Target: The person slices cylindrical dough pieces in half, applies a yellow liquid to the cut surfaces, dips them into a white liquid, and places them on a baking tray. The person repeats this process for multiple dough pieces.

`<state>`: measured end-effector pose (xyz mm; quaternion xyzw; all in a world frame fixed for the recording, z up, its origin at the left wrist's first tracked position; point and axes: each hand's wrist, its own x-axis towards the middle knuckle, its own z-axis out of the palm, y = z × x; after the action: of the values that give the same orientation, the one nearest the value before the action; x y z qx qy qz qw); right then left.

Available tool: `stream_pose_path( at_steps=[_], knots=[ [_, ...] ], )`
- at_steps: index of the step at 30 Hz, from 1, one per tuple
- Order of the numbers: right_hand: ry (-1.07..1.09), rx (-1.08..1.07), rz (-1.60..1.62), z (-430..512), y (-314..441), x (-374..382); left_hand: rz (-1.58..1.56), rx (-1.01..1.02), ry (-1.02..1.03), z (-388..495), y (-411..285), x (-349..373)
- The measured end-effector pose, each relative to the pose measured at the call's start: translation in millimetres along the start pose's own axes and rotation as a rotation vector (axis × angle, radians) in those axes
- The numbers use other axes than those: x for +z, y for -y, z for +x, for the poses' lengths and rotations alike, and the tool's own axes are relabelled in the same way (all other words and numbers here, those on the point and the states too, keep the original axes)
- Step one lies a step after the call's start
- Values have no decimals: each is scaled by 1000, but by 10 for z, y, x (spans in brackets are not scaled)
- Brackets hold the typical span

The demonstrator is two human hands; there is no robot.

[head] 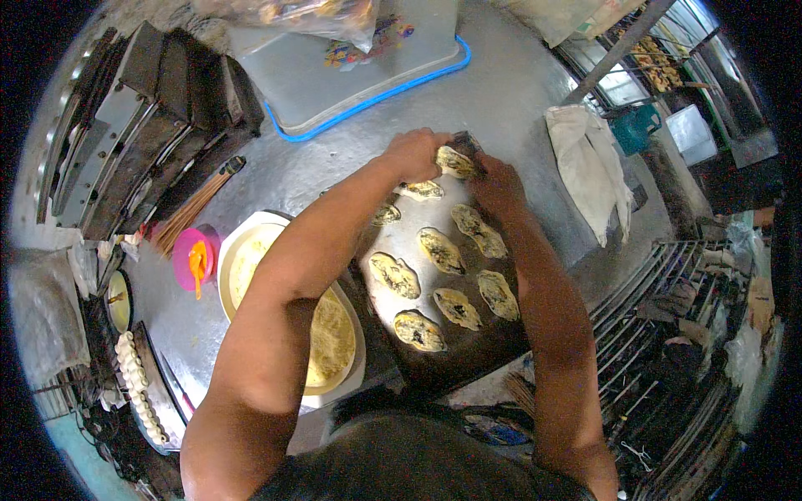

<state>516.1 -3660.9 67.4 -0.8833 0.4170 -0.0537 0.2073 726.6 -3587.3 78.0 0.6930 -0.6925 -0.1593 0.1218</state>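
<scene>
A metal baking tray (401, 235) lies before me with several flat, oval pieces of topped dough on it, one of them (440, 250) near its middle. At the tray's far end, my left hand (416, 156) touches the left side of a dough piece (455, 162). My right hand (498, 185) is at the right side of that same piece, its fingers bent near the tray's dark corner. Left of the tray, partly hidden under my left forearm, stands a pale oval basin (332, 338) of yellowish crumbly filling.
Stacked dark baking tins (156, 94) and a stick brush (197, 203) lie at the left, near a pink bowl (186, 260) with an orange spoon. A blue-edged plastic lid (376, 81) lies at the back. A pale cloth (586, 163) and a metal rack (626, 332) are at the right.
</scene>
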Motion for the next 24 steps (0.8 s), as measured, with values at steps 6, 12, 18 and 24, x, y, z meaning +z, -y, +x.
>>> stream_pose_path(
  at_steps=[6, 12, 18, 24],
  knots=[
    [211, -22, -24, -1195, 1, -431, 248, 293, 59, -414, -432, 98],
    [71, 93, -15, -1199, -70, -223, 327, 309, 44, -334, -556, 400],
    [-140, -152, 22, -1018, -196, -61, 313, 185, 253, -333, -548, 93],
    [36, -75, -160, -1598, 421, -192, 158, 374, 57, -1023, -346, -137]
  ],
)
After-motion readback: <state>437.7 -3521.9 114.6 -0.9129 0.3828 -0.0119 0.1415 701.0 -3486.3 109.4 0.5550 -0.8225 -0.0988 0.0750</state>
